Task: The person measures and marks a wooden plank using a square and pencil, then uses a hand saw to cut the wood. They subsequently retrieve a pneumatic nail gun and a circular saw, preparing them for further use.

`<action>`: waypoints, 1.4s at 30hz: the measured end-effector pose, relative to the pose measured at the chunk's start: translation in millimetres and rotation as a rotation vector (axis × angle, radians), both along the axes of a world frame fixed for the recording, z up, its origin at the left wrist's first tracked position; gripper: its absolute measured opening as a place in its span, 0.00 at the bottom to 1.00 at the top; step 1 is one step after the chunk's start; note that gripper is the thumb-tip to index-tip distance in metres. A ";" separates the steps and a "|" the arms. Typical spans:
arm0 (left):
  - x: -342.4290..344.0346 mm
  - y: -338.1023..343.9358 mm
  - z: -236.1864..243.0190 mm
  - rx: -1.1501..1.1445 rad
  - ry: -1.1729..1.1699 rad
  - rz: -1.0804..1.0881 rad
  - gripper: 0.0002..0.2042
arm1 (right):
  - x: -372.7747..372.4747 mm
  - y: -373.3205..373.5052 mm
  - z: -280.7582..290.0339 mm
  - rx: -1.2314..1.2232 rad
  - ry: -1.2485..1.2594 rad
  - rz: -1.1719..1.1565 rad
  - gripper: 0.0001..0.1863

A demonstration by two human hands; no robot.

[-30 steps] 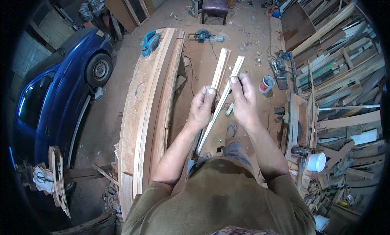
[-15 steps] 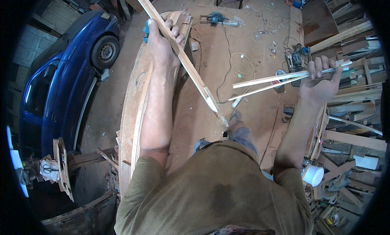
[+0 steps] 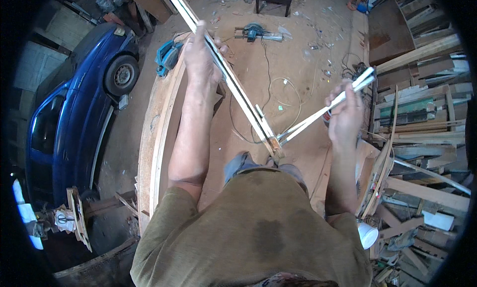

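My left hand (image 3: 202, 56) is closed around the upper part of some long pale wood strips (image 3: 232, 87), held together and slanting down toward my waist. A dark gap runs lengthwise between them. Two thinner wood strips (image 3: 314, 116) are gripped in my right hand (image 3: 345, 110). Their lower ends come together close to the lower end of the left-hand strips; whether they touch I cannot tell. A short pale piece (image 3: 260, 116) stands out beside the left-hand strips near that end.
A workbench (image 3: 158, 133) runs along my left, with a blue power planer (image 3: 169, 57) on it. Beyond stands a blue car (image 3: 69, 108). A circular saw (image 3: 254, 32) with a cord lies on the floor ahead. Stacked timber (image 3: 422, 153) and a white bucket (image 3: 367, 235) are at right.
My right hand has swung inward, bringing its strips' lower ends near the left-hand strips. The left-hand strips have turned, showing the gap. The blue planer has come into fuller view.
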State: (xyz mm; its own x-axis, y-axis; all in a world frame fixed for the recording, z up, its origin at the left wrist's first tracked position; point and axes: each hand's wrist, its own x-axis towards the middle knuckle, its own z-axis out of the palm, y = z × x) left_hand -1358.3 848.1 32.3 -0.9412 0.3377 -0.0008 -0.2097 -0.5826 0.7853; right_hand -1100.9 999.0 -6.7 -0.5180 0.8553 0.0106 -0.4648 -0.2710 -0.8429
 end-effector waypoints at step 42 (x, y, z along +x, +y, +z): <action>-547.5 288.9 -30.8 0.083 0.111 -0.001 0.14 | -554.5 305.2 64.9 0.308 -0.054 0.153 0.20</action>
